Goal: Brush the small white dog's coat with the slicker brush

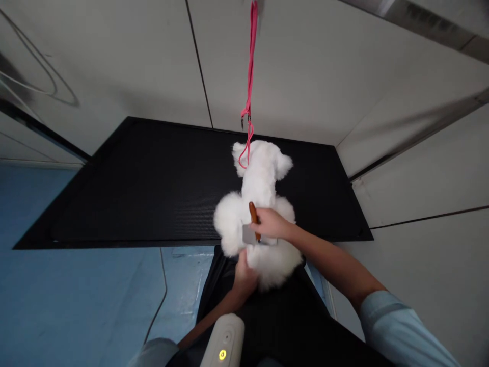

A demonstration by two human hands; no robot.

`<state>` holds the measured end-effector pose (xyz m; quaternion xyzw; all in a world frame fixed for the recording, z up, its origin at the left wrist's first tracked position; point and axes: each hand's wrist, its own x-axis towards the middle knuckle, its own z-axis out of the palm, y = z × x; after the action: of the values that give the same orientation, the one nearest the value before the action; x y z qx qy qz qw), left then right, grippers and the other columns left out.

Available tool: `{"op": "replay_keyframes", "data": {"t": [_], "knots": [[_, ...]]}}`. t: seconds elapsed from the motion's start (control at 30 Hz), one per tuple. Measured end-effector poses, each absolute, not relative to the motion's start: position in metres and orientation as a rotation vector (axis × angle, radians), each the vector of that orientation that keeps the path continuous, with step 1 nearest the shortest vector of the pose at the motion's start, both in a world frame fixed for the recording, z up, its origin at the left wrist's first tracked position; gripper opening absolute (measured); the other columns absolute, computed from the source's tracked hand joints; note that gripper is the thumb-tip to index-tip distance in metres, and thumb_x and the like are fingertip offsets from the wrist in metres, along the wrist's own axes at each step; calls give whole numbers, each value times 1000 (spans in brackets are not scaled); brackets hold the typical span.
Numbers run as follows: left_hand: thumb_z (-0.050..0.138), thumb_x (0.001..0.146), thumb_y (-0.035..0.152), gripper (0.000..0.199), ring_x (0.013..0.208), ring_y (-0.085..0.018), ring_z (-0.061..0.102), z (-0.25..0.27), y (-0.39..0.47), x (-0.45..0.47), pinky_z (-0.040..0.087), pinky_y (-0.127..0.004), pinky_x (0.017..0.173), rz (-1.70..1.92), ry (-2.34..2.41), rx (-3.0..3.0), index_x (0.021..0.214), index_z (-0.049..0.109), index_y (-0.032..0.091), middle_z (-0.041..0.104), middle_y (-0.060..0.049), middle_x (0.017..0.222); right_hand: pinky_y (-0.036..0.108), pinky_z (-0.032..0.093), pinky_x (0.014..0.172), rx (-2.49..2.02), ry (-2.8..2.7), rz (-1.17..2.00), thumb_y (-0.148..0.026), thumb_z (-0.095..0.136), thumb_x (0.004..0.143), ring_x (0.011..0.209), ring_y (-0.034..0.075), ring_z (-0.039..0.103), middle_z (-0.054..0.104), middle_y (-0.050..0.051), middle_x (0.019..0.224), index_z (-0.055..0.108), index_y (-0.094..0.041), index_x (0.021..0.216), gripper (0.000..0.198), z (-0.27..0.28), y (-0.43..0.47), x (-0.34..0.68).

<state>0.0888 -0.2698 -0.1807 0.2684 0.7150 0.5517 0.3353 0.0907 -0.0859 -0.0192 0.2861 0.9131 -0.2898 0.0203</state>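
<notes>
A fluffy white dog [260,178], its head end away from me, is on a black grooming table [153,178]. My right hand [272,223] grips the wooden handle of a slicker brush [250,234]. The brush's flat metal head lies against the fur at the dog's rear. My left hand [244,275] is closed at the left side of the big fluffy tuft [273,262] nearest me. Its fingertips are partly sunk in the fur. A pink loop leash [250,76] hangs from above and reaches the dog's neck.
A white device with a yellow light [225,341] is close to me at the bottom. Pale wall panels [305,66] stand behind and to the right of the table. A cable [162,295] trails over the blue floor [114,295] at the left.
</notes>
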Motion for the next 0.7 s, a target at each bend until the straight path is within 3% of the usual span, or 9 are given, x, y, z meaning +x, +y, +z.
{"op": "replay_keyframes", "data": {"t": [0.13, 0.27, 0.43, 0.57, 0.7], "knots": [[54, 69, 17, 45, 90, -24, 70, -184, -272, 90, 59, -35, 80, 1536, 1889, 1101, 114, 63, 12, 72, -13, 106, 26, 37, 65, 1225, 2998, -641, -34, 49, 89, 78, 18, 58, 65, 8, 92, 58, -15, 95, 22, -6, -80, 93], [46, 70, 7, 52, 85, -20, 70, -182, -273, 89, 59, -32, 76, 1552, 1843, 1486, 118, 63, 13, 73, -10, 98, 25, 37, 61, 736, 2778, -660, -34, 56, 82, 71, 18, 59, 67, 5, 83, 59, -17, 88, 18, 4, -87, 94], [44, 72, 5, 55, 94, -19, 69, -178, -274, 91, 59, -31, 81, 1567, 1825, 1541, 124, 61, 14, 70, -11, 110, 28, 41, 71, 990, 2944, -345, -32, 42, 91, 91, 23, 62, 66, 12, 106, 57, -15, 107, 28, 14, -95, 92], [46, 71, 5, 58, 100, -19, 68, -180, -274, 92, 58, -31, 86, 1517, 1799, 1665, 126, 59, 16, 70, -11, 115, 29, 44, 70, 666, 2702, -429, -33, 53, 86, 86, 23, 64, 69, 10, 94, 60, -16, 100, 24, 21, -101, 88], [46, 75, 6, 52, 95, -19, 69, -183, -273, 95, 59, -30, 82, 1508, 1801, 1669, 126, 58, 15, 71, -12, 110, 32, 46, 77, 894, 2896, -182, -27, 40, 92, 99, 25, 63, 65, 15, 111, 55, -15, 111, 27, 24, -101, 85]]}}
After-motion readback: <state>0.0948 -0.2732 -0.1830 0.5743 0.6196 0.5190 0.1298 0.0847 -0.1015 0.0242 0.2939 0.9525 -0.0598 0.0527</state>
